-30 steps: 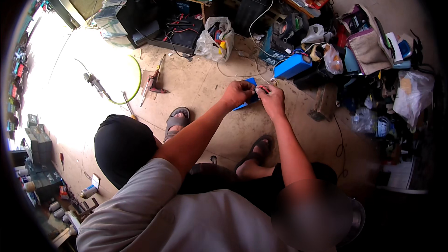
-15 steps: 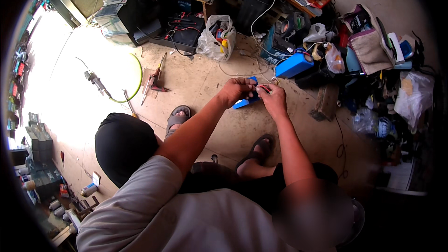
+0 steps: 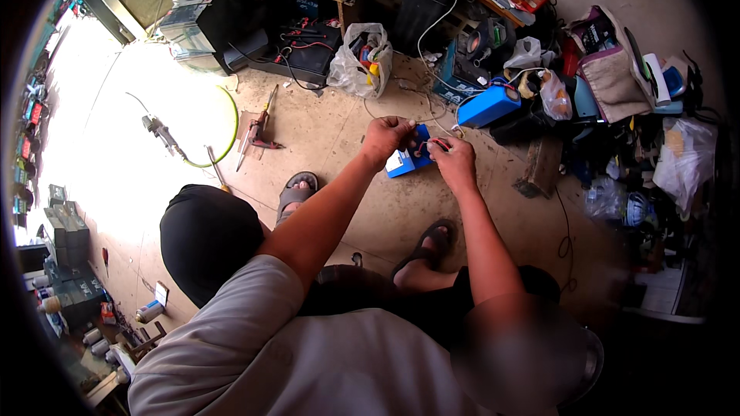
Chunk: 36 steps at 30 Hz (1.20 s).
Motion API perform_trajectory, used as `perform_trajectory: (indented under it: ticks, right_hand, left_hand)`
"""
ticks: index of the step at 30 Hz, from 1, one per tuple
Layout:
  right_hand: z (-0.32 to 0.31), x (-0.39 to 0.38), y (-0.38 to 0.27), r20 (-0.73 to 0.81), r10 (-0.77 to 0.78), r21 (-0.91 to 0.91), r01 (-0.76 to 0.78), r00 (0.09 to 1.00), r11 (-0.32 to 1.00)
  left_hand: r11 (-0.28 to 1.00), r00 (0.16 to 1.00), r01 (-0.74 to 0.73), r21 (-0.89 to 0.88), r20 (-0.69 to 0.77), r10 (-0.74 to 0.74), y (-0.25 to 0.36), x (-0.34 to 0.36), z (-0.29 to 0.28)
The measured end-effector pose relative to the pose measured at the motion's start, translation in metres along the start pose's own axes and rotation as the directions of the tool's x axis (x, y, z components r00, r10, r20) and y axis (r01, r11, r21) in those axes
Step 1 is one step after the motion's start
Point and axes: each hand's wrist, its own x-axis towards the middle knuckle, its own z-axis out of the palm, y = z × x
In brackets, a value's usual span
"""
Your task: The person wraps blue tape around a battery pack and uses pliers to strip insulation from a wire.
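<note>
A blue box-shaped pack with a white label lies on the floor in front of me, partly covered by my hands. My left hand is over its left side, thumb and fingers pinched together. Whatever is between those fingertips is too small to make out. At the pack's right side, my right hand pinches a red wire. Dark leads seem to run between the wire and the pack, but their ends are hidden.
A second blue pack rests among clutter beyond my right hand. A white plastic bag of tools stands ahead. Left of my foot lie a red-handled tool and a screwdriver. A wooden block sits at the right.
My fingertips have moved apart, the left hand shifting slightly up and away from the right. More of the blue pack and its white label shows between them.
</note>
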Motion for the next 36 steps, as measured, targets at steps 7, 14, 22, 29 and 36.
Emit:
perform_trajectory:
  ticks: [7, 14, 22, 29, 36]
  right_hand:
    - [-0.005, 0.002, 0.0, 0.073, 0.06, 0.065, -0.064, 0.996, 0.996]
    - [-0.018, 0.002, -0.018, 0.169, 0.122, 0.159, -0.149, 0.978, 0.976]
    - [-0.056, 0.015, -0.02, 0.088, 0.224, 0.147, -0.235, 0.971, 0.961]
    - [-0.072, 0.016, -0.013, -0.198, 0.127, 0.312, -0.06, 0.972, 0.948]
    - [-0.074, 0.054, -0.041, -0.095, 0.024, 0.42, 0.018, 0.995, 0.907]
  left_hand:
    - [0.961, 0.995, -0.095, 0.261, 0.012, 0.095, 0.033, -0.007, -0.006]
    - [0.944, 0.986, -0.142, 0.296, -0.036, 0.16, 0.075, -0.03, -0.011]
    - [0.892, 0.942, -0.295, 0.342, -0.051, 0.331, 0.166, -0.086, 0.01]
    - [0.782, 0.909, -0.37, 0.5, 0.024, 0.415, 0.256, -0.168, 0.033]
    - [0.646, 0.903, -0.403, 0.648, 0.395, 0.167, 0.318, -0.287, 0.036]
